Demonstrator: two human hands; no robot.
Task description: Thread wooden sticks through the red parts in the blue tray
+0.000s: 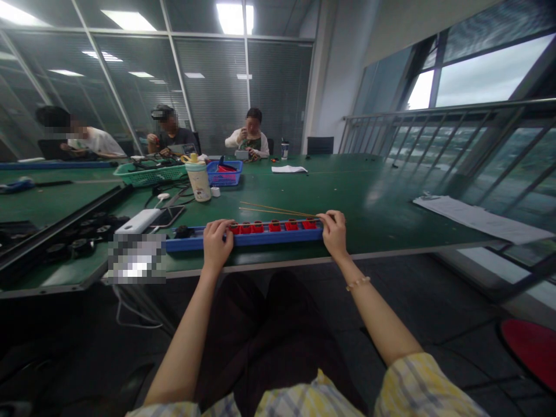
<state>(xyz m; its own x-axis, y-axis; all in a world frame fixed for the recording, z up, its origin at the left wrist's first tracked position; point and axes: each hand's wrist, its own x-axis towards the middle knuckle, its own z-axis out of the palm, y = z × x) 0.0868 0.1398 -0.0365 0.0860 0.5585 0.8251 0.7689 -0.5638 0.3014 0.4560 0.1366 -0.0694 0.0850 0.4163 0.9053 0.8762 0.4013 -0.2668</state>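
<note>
Left hand (218, 244) and right hand (333, 234) both curled firmly, gripping opposite ends of a blue plastic rack (260, 239) of red parts (274, 226), rack steady and level at the near edge of the green desk (356, 194), two thin bamboo sticks (278, 209) just behind it.

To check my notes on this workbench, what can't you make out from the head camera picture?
Head view only:
- Blurred patch at the bench edge: pixelated, so whatever lies there is unreadable.
- Blue tray: the left hand and right hand cover the parts beneath them.
- Blue basket: contents too small and distant to identify.
</note>
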